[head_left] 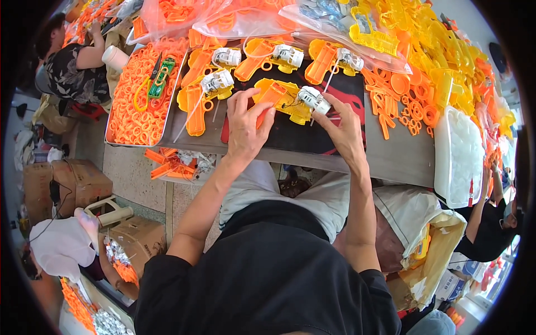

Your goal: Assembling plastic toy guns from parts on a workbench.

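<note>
Over the dark mat (329, 142) lies a yellow toy-gun half shell (300, 115) with an orange handle piece (272, 95) and a white motor unit (314, 100), thin wires running between them. My left hand (247, 125) has its fingers closed around the orange handle piece. With thumb and fingers, my right hand (347, 131) pinches the white motor unit at the shell's right end. Several similar assemblies rest just beyond, among them one at the left (194, 106), one at the middle (259, 58) and one at the right (322, 58), with white tubes on them.
Left stands a metal tray (135, 144) of orange rings, with green-handled nippers (162, 78) on top. To the right are loose orange parts (413, 114), heaped yellow shells (441, 50) and a white plastic bin (459, 159). Co-workers sit at left (72, 67) and right (488, 223).
</note>
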A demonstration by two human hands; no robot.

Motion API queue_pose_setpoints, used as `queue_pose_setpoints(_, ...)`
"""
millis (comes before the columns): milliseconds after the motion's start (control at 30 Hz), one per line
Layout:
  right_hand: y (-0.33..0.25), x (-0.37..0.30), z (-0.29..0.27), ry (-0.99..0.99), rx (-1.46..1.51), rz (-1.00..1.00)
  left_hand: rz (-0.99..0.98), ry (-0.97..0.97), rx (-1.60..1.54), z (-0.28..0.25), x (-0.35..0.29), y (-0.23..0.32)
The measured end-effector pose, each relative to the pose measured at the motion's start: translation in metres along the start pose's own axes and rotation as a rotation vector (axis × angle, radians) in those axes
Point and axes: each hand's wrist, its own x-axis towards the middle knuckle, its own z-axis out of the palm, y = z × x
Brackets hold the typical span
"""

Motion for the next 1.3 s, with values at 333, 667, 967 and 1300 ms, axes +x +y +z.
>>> queue_pose_setpoints(333, 0.006, -0.008, 0.014, 0.045, 0.04, 0.005, 0.12, -0.001, 0.148, 0.031, 0.028, 0.009)
queue_pose_setpoints(667, 0.011, -0.008, 0.01, -0.022, -0.093, -0.018, 0.229, -0.222, 0.122, 0.01, 0.071, 0.004)
queue_pose_setpoints(967, 0.008, -0.006, 0.013, 0.028, -0.125, -0.066, -0.261, -0.519, -0.614, 0.001, 0.094, -0.004)
queue_pose_setpoints(1300, 0.01, -0.006, 0.016, 0.058, -0.058, -0.034, 0.343, 0.093, 0.627, -0.049, 0.069, -0.006)
